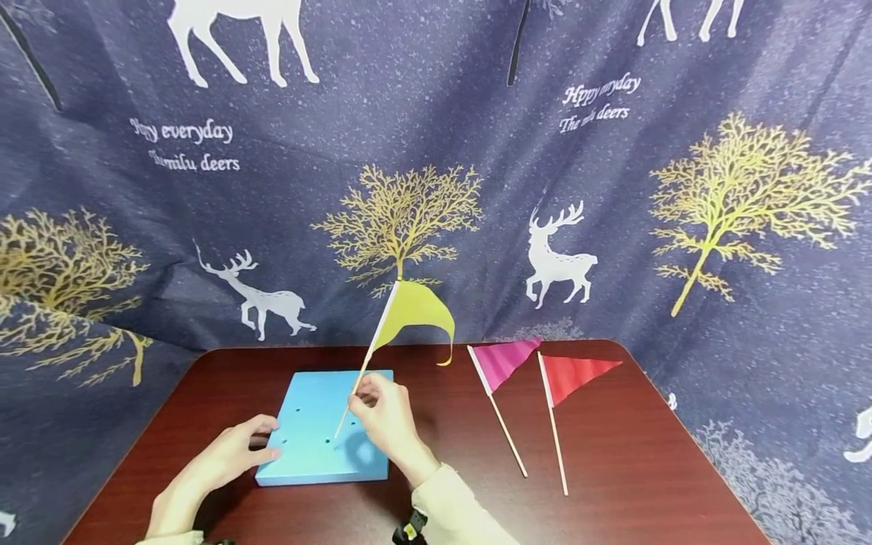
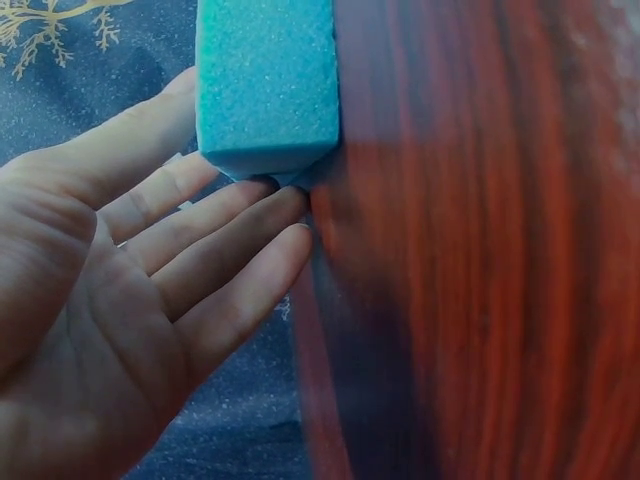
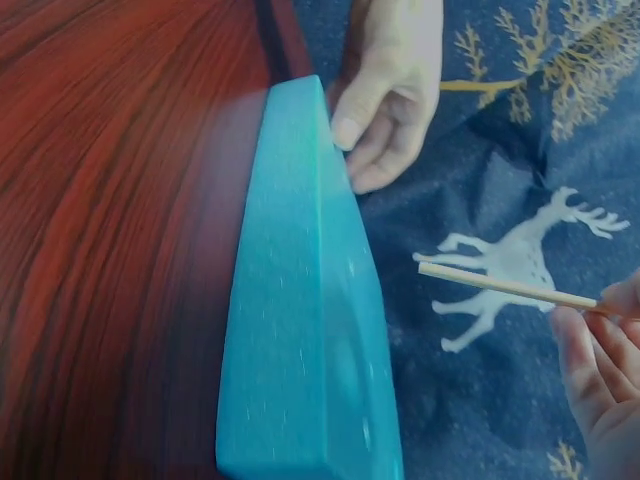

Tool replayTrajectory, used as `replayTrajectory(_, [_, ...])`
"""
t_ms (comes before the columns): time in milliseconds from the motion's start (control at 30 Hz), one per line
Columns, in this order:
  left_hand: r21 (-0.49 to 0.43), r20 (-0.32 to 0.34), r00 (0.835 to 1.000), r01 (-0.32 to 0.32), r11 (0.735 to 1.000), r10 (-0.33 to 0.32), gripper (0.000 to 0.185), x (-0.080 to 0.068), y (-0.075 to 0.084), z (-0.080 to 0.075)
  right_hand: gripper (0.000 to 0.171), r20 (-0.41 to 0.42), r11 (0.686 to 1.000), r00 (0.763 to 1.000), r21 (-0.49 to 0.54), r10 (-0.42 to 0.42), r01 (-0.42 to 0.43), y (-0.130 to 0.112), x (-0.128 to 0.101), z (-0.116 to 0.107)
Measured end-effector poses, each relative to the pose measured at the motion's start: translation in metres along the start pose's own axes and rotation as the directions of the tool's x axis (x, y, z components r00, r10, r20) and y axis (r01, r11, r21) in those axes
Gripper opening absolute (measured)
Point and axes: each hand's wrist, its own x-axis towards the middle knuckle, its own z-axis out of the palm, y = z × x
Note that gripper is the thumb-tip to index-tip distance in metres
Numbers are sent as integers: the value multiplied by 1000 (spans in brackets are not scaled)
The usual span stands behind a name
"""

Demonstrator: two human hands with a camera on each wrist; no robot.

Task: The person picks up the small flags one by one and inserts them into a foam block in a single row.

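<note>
Nearest, a black band point(image 1: 410, 526) sits at my pale right sleeve point(image 1: 453, 499). Slightly farther, on the left, my left hand point(image 1: 232, 454) has its fingers extended and spread from the thumb, touching the left edge of a blue block point(image 1: 306, 462). The block lies flat on the brown table point(image 1: 627, 469), small dark holes point(image 1: 297, 409) in its top. Above its right part, my right hand point(image 1: 388, 416) has thumb and fingers pinched together on the stick of a yellow flag point(image 1: 412, 310), tilted with its cloth end far; the lower tip is near one hole and clear of the surface. To the right lie a magenta flag point(image 1: 504, 365) and, beside it, a red flag point(image 1: 575, 378), sticks pointing near. Farthest hangs a dark blue cloth point(image 1: 450, 129) printed with white deer point(image 1: 559, 261) and golden trees point(image 1: 402, 216)
</note>
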Motion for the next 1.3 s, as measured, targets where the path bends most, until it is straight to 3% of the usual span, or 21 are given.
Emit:
replayTrajectory(467, [7,-42,999,-25,1000,25,55,-1,0,4,5,-15,1000,1000,12,15,-15,-12,9,45])
replayTrajectory(1000, [36,-75,996,-49,998,51,54,-1,-1,3,6,49,980,997,-186,-57,65,-22,11,75])
replayTrajectory(1300, [8,-56,998,-28,1000,28,57,-2,-1,2,7,123,976,989,-210,81,-54,-24,10,84])
